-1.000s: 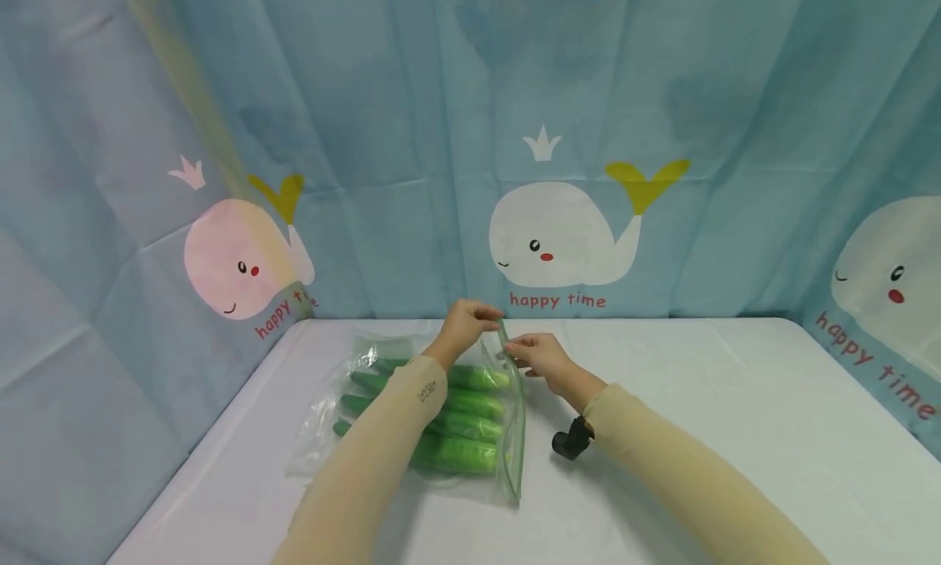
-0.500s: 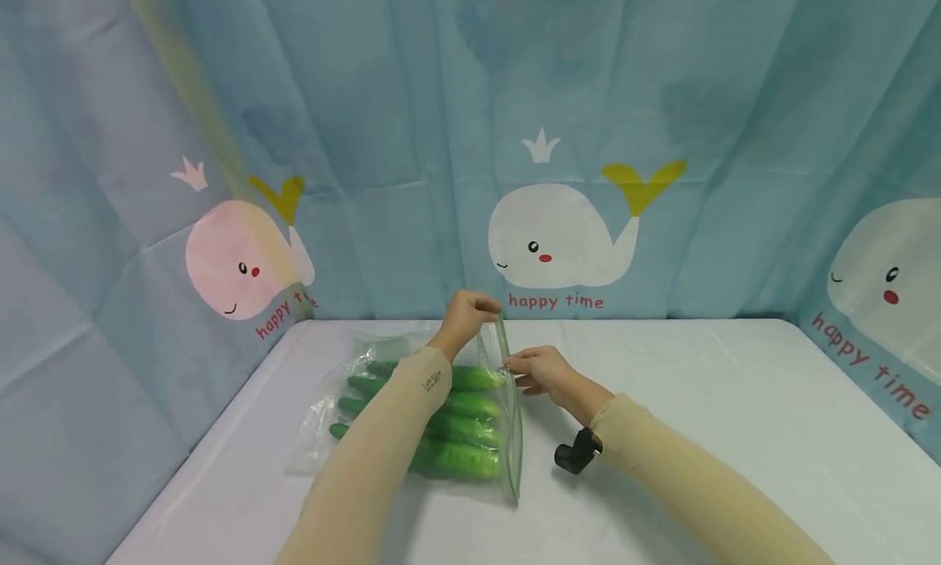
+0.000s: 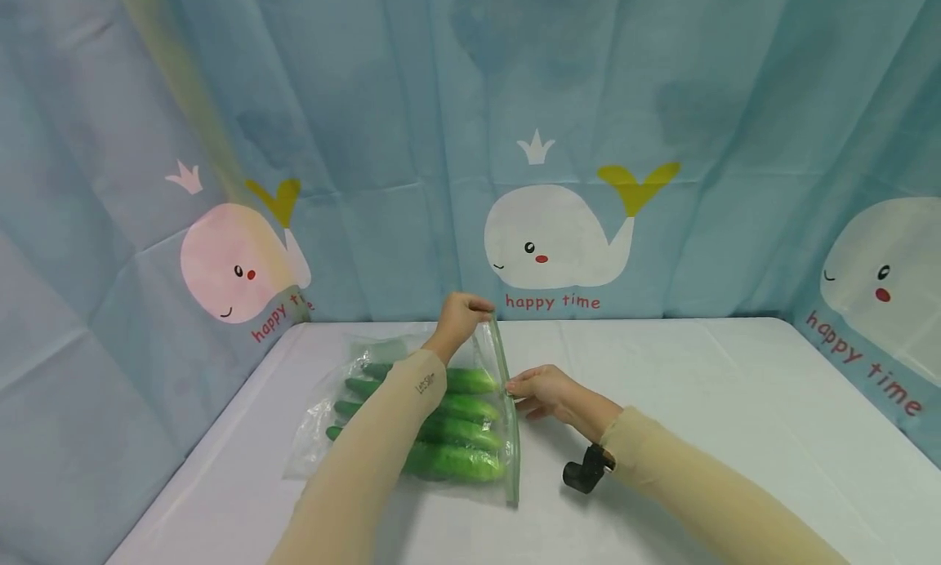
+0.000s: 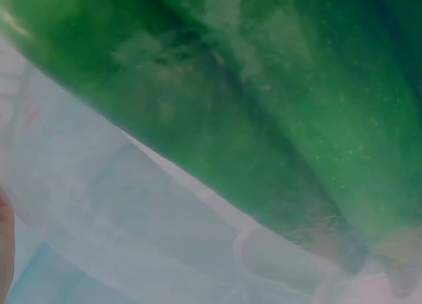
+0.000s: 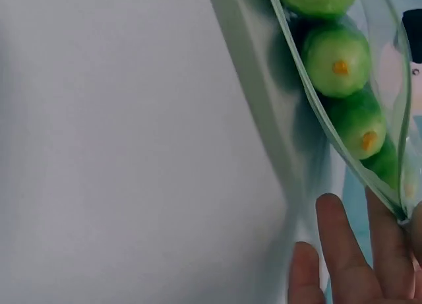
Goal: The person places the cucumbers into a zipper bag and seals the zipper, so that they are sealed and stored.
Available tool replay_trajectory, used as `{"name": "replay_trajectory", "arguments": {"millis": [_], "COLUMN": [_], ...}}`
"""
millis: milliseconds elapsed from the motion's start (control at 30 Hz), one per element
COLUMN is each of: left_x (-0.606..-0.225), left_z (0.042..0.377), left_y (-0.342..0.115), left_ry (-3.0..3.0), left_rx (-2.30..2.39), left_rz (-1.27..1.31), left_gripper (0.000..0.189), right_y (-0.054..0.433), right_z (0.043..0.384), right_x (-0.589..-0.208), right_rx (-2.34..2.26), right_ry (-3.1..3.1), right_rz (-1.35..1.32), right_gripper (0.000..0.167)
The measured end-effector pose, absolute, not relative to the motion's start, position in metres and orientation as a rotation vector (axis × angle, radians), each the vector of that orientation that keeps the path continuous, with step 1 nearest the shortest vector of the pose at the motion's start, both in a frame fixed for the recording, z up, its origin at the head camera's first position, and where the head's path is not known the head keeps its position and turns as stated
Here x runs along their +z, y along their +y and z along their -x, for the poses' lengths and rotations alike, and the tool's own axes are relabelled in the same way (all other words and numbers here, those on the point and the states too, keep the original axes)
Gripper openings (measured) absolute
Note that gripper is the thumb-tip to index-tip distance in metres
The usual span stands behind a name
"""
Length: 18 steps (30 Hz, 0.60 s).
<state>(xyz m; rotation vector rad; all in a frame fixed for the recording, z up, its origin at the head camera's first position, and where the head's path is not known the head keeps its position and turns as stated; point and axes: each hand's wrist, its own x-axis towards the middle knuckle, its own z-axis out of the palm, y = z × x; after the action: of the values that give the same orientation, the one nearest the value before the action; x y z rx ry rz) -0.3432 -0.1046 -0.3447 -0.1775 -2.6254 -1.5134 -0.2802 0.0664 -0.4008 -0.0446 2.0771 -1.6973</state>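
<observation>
A clear zip bag [image 3: 312, 447] lies flat on the table with several cucumbers [image 3: 456, 463] side by side inside. Its green-edged zip strip [image 3: 512, 467] runs down the right side. My left hand [image 3: 457, 322] pinches the far corner of that strip, lifted slightly. Partway along, my right hand [image 3: 550, 395] pinches the strip between thumb and fingers. In the right wrist view, the bag's mouth gapes above the fingers [image 5: 346, 251], and cucumber ends [image 5: 337, 60] show in the opening. Cucumbers [image 4: 184, 119] behind plastic fill most of the left wrist view. My left forearm covers part of the bag.
A white-covered table [image 3: 698, 402] extends right of the bag. Blue curtains [image 3: 367, 140] printed with whales stand behind and at both sides. A black wrist camera [image 3: 586, 469] hangs below my right wrist.
My right hand has slid along the zip strip toward me, away from the left hand. The left hand keeps its hold on the far corner, nearly in place.
</observation>
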Motion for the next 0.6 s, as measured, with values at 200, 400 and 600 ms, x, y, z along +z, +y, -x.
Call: {"name": "replay_trajectory", "arguments": {"millis": [200,400,600], "left_x": [-0.343,-0.346,-0.348], "left_z": [0.342,0.340,0.339], "left_y": [-0.106,-0.105,-0.103], "left_ry": [-2.603,-2.562,-2.525], "left_rx": [-1.557,-1.554,-1.555], "left_rz": [0.126,0.099,0.099], "left_gripper": [0.021,0.019,0.017], "right_y": [0.066,0.067,0.069], "right_z": [0.274,0.267,0.261], "right_x": [-0.403,-0.404,-0.405], "right_rx": [-1.695,-1.668,-1.653], "right_ry": [2.065,2.058,2.039], "right_rz": [0.026,0.029,0.065], "right_gripper": [0.012,0.012,0.012]}}
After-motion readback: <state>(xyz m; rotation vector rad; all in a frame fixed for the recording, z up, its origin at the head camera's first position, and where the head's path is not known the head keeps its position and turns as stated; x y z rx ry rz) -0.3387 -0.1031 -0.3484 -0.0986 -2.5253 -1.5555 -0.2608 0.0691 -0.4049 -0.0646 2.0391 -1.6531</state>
